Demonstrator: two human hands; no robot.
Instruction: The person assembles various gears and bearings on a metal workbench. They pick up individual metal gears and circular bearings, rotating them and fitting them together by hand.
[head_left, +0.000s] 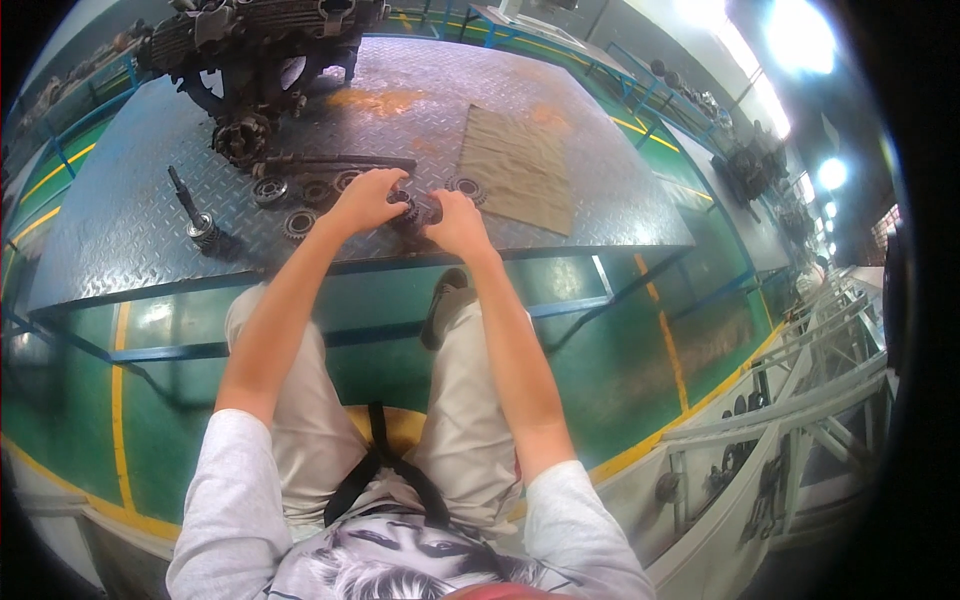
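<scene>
A tan cloth (515, 170) lies flat on the patterned metal worktop (625, 205), and a dark toothed metal part (424, 209) is held to its left, toward the person. The left hand (368, 203) is on the side of that part farther from the cloth, its thumb and fingers curled around the end. The right hand (461, 226) is on the side nearer the cloth, its thumb and fingers closed on the other end. Whether the part also touches the worktop cannot be told.

One gear ring (467, 188) sits at the cloth's left edge, just beyond the right hand. Farther left of the cloth, past the left hand, lies a loose group of gear rings (299, 224), and behind them long dark rods (340, 163) point toward the cloth. Well apart from the cloth, at the far left, a shaft with a gear (203, 228) stands on its toothed end, leaning slightly. A large, dark, greasy machine (262, 60) stands to the left of the cloth and farther from the person.
</scene>
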